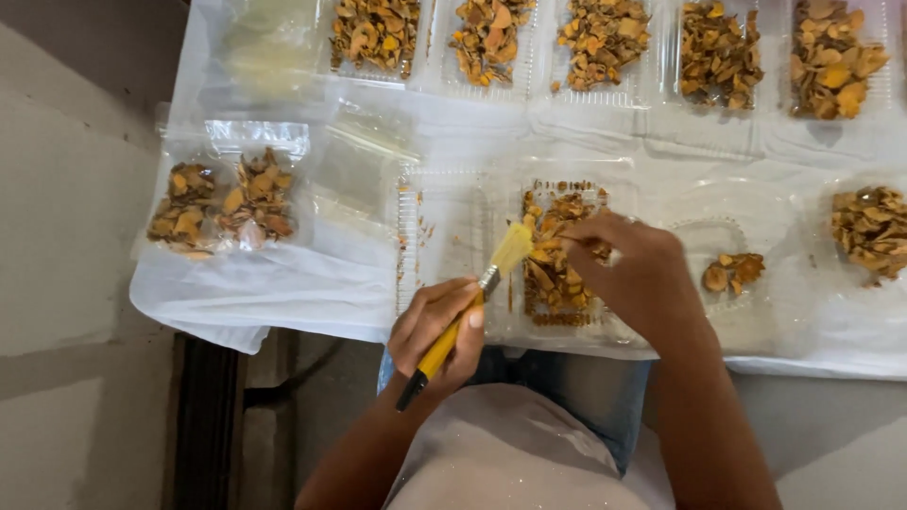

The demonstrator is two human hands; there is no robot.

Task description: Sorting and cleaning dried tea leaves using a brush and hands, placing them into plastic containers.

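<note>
1. The left hand (436, 331) is wrapped around the yellow handle of a small paintbrush (468, 307), fingers pressed together on it, with the black handle end pointing to 7 o'clock and the pale bristles to 1 o'clock
2. The bristles touch the near-left corner of an open clear plastic tray (453, 236) that holds a heap of orange-brown dried slices (553, 264), straight ahead of the person at 12 o'clock
3. The right hand (635, 274) lies over the right side of that heap, fingertips curled down among the slices; whether they pinch a piece or only press on it cannot be told
4. The step in hand looks like brushing the slices in this tray while the other hand steadies or turns them
5. As a judgement, the next stroke calls for a light sweep along the heap, with the right hand shifted clear of the bristles so no pieces flick over the tray's low wall
6. At 9 to 10 o'clock lies a sealed clear bag (227, 198) of similar slices; at 2 o'clock a small clump (733, 272) sits on the white plastic sheet (283, 283)
7. Along the far edge, from 11 to 1 o'clock, runs a row of filled trays (605, 42)
</note>
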